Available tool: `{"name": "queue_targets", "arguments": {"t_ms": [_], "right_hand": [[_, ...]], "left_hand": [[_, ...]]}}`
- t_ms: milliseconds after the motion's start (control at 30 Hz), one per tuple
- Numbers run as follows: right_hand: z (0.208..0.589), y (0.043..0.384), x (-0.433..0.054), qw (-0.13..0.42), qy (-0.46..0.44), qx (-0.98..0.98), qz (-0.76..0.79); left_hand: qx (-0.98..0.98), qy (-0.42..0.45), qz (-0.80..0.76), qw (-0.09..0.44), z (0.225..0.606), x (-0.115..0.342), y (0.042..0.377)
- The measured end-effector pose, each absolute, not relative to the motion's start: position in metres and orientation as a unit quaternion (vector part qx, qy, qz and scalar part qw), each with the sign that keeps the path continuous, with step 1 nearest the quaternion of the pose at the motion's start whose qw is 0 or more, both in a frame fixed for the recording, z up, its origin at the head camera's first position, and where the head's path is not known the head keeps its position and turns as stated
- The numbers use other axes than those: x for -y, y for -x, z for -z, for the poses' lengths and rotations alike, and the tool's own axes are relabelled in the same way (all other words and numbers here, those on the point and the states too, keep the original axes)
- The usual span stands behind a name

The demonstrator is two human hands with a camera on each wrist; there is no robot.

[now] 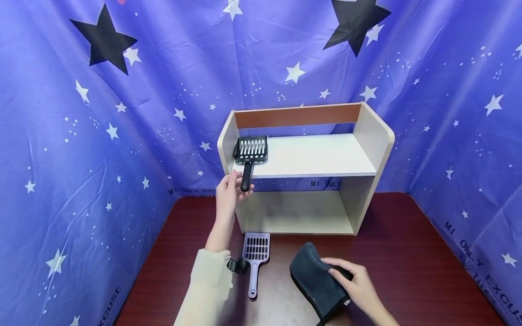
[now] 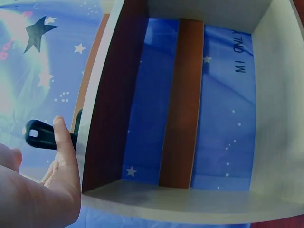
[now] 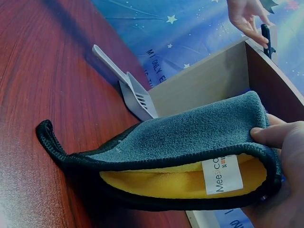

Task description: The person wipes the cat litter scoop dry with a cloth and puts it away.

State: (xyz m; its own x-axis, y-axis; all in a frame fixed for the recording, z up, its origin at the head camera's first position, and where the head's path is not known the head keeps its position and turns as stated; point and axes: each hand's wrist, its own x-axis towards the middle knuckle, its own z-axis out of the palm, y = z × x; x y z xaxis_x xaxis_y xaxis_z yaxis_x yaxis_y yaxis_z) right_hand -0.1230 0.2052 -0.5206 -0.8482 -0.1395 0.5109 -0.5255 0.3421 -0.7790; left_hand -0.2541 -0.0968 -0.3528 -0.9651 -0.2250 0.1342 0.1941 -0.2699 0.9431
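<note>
A black litter scoop (image 1: 250, 151) lies on the upper shelf at its left end, its handle jutting past the front edge. My left hand (image 1: 231, 192) is at that handle, thumb straight on one side and fingers loosely around and below it; the left wrist view shows the thumb across the handle (image 2: 42, 134). My right hand (image 1: 358, 283) grips a dark grey cleaning mitt (image 1: 320, 278) by one end, thumb on top. Seen from the right wrist, the mitt's mouth gapes, showing yellow lining (image 3: 156, 185), a white label (image 3: 222, 175) and a black loop (image 3: 47, 137).
A wooden two-tier shelf (image 1: 367, 203) stands at the back of the dark red table (image 1: 408, 271). A pale purple litter scoop (image 1: 253, 267) lies in front of it, close to the left forearm. Blue star-printed curtains (image 1: 163, 113) surround the table.
</note>
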Motion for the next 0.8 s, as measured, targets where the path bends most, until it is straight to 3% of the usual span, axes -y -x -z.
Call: {"name": "queue_targets", "arguments": {"t_ms": [233, 800], "right_hand": [[0.519, 0.125, -0.208, 0.19, -0.209, 0.797, -0.534], [0.519, 0.127, -0.213, 0.203, -0.202, 0.796, -0.533]], "left_hand": [[0.58, -0.021, 0.804, 0.129, 0.391, 0.116, 0.227], [0.655, -0.105, 0.748, 0.009, 0.535, 0.149, 0.177]]}}
